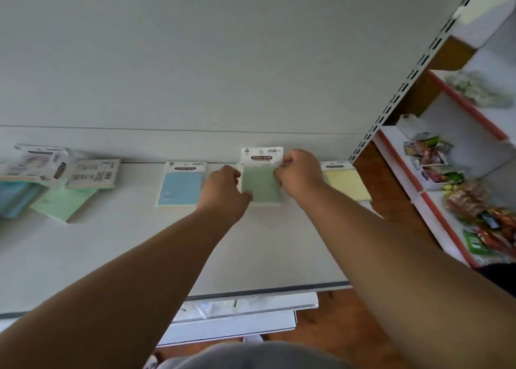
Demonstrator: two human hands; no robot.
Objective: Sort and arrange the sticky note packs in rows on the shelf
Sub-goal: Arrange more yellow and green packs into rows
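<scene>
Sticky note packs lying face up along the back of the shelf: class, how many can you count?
3. A blue pack on the left, a green pack in the middle held by both hands, a yellow pack on the right. The pile at far left is jumbled, uncounted.

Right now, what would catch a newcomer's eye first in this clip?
Both hands meet at the back of the white shelf on a green sticky note pack: the left hand at its lower left edge, the right hand pinching its top right. A blue pack and a yellow pack flank it.
</scene>
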